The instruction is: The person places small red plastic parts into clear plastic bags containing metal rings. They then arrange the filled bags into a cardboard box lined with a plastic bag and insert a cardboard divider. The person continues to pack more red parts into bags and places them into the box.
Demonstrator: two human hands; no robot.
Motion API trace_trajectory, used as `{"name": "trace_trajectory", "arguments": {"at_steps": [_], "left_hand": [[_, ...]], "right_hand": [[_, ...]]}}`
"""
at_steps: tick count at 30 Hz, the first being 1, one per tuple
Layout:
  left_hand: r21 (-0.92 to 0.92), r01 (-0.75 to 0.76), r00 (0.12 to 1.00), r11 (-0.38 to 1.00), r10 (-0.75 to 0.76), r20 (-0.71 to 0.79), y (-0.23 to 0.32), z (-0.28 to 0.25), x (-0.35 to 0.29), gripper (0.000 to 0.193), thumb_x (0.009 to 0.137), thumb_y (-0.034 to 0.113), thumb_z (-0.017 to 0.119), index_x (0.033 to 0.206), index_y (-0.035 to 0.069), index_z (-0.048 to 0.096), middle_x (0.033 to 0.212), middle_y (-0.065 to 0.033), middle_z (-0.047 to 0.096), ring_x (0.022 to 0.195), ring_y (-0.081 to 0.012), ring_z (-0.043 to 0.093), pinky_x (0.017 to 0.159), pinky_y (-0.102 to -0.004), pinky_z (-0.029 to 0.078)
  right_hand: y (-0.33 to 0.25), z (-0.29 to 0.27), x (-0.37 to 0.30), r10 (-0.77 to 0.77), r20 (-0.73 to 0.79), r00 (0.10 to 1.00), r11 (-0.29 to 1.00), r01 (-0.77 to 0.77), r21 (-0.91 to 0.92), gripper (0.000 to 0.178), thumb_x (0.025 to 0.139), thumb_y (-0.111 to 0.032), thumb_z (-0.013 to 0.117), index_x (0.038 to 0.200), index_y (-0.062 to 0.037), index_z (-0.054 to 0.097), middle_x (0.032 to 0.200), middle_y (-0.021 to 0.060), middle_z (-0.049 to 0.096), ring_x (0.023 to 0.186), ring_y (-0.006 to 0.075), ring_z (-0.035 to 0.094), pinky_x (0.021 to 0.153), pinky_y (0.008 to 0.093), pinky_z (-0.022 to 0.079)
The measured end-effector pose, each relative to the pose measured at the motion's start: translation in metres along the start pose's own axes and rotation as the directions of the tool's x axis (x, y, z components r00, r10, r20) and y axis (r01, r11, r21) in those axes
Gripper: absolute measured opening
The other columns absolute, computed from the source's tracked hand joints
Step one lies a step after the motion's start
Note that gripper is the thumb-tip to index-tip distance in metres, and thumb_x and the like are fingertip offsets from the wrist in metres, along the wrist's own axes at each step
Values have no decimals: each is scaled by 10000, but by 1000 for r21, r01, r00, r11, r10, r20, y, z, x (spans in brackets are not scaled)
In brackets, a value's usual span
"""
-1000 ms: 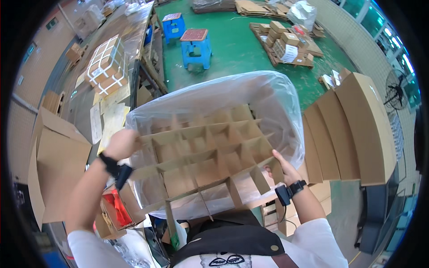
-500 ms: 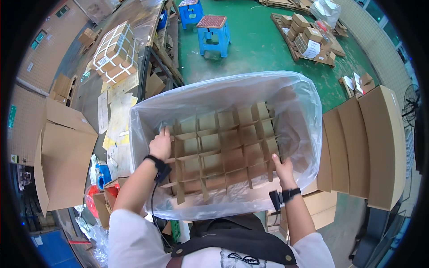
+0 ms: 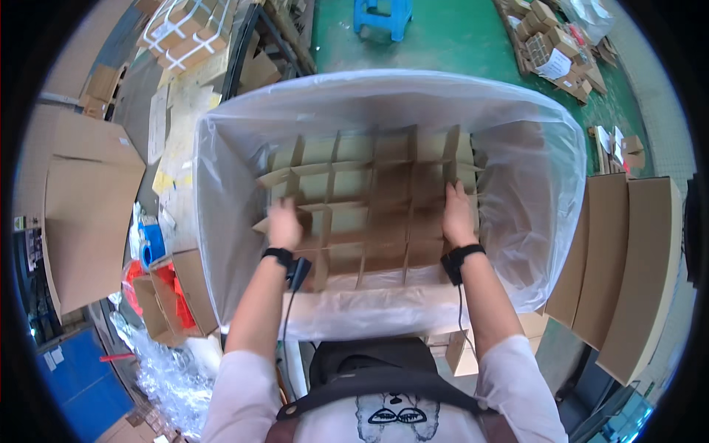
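A brown cardboard divider grid [image 3: 351, 182] lies inside a large box lined with a clear plastic bag [image 3: 521, 148]. Its crossing strips form several square cells, and some strip ends lean unevenly along the left side. My left hand [image 3: 284, 224] is at the grid's left part, over the strips; motion blurs its fingers. At the right part, my right hand [image 3: 459, 214] has its fingers closed over a strip. The bag drapes over the box walls, and the box floor is mostly hidden under the grid.
Left stands a worktable [image 3: 188, 118] with strapped cartons [image 3: 188, 33], and an open carton [image 3: 92, 210] nearer. Large flattened cardboard sheets [image 3: 642, 273] stand at right. Crumpled plastic wrap [image 3: 166, 376] lies lower left. Beyond are a blue stool [image 3: 382, 18] and a pallet of small boxes [image 3: 550, 48].
My view has moved closer over the box. Both hands have shifted inward from the grid's side edges onto its strips, and the grid appears straighter within the bag.
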State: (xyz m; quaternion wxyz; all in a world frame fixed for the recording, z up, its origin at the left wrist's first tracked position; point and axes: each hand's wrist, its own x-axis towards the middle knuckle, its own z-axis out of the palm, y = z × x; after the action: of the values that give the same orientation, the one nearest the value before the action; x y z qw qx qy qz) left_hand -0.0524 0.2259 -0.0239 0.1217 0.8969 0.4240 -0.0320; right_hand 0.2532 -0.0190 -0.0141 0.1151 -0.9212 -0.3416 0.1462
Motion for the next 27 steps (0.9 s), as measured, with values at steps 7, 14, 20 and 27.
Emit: {"name": "trace_trajectory", "arguments": {"at_steps": [7, 14, 20, 27], "left_hand": [[-153, -124, 940, 980, 67, -334, 67, -73, -39, 430, 782, 20, 599, 1207, 53, 543, 1219, -178, 504, 1132, -371, 477, 914, -489, 404], [39, -393, 906, 919, 379, 188, 50, -80, -219, 447, 754, 276, 692, 1144, 79, 599, 1126, -128, 611, 1110, -310, 564, 878, -503, 455], [17, -422, 839, 906, 383, 386, 28, -128, -241, 69, 721, 114, 607, 750, 95, 667, 771, -65, 597, 791, -257, 628, 681, -380, 507], [-31, -363, 913, 931, 362, 190, 40, -148, -278, 82, 727, 126, 602, 768, 94, 664, 832, -72, 591, 825, -263, 589, 752, -386, 484]], "right_hand": [[-11, -46, -24, -156, -25, 987, 987, 157, 27, 530, 836, -68, 596, 1346, -13, 463, 1443, 210, 402, 1025, 391, 615, 880, 455, 507], [-27, -89, -189, -614, 437, 657, 753, 653, 78, 342, 831, -136, 624, 1157, -41, 591, 989, 181, 660, 921, 335, 656, 767, 424, 529], [20, -120, -209, -432, 891, 142, 585, 796, 156, 151, 822, -165, 601, 874, -43, 672, 823, 158, 690, 789, 322, 693, 665, 415, 554], [-226, -87, -111, -867, 240, 437, 440, 897, -44, 549, 817, -280, 683, 1289, -92, 474, 1373, 184, 442, 1266, 350, 420, 863, 588, 445]]}}
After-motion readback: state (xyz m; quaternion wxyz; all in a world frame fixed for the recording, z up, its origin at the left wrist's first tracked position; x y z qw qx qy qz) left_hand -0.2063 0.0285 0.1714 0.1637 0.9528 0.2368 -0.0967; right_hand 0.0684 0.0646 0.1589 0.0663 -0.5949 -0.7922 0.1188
